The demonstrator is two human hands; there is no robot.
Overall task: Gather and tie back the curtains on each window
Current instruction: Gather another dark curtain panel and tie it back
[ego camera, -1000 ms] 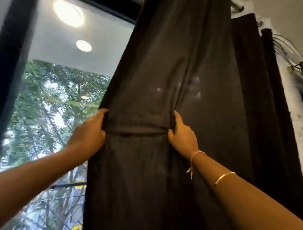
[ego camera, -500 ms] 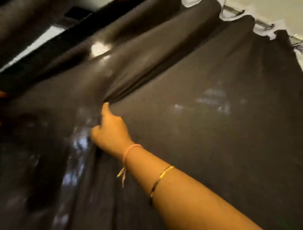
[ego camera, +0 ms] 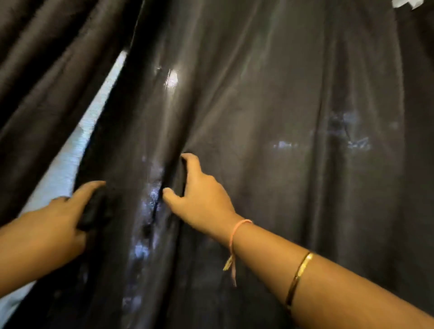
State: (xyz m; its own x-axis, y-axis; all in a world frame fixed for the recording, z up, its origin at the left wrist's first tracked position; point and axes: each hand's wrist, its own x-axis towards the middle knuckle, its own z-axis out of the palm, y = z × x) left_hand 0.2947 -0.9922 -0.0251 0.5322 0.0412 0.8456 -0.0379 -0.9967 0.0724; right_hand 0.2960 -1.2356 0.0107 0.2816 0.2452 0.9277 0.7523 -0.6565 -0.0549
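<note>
Dark charcoal curtain (ego camera: pixel 270 105) filling nearly the whole view, hanging in long soft folds, faintly shiny, with pale spots of light glowing through. To the left, a second panel (ego camera: pixel 35 70) of the same dark cloth, slanting away. Between the two, a narrow slanted strip of bright window (ego camera: pixel 94 112). In the top right corner, a sliver of white wall (ego camera: pixel 408 2).

Two bare forearms reaching in from below. Hands apart, each clamped on the big curtain. Lower and nearer the gap, the left hand (ego camera: pixel 63 218), wrapped round the curtain's free edge, thumb across the front, fingers hidden behind the cloth. Further into the cloth, the right hand (ego camera: pixel 199 195), fingers and thumb hooked into a vertical fold, pinching a pleat. Between the two grips, a loose span of fabric.

On the right wrist, a thin pink thread bracelet (ego camera: pixel 237 232) with dangling ends. Further up the forearm, a slim gold bangle (ego camera: pixel 298 279).

Likely handling: soft, limp, probably light for its spread, and somewhat slick judging by the sheen, so apt to slide out of a slack grip. Nothing fragile. Best taken in handfuls, pleat by pleat from the free edge inward, then squeezed into one bundle for tying. No tie-back in sight.
</note>
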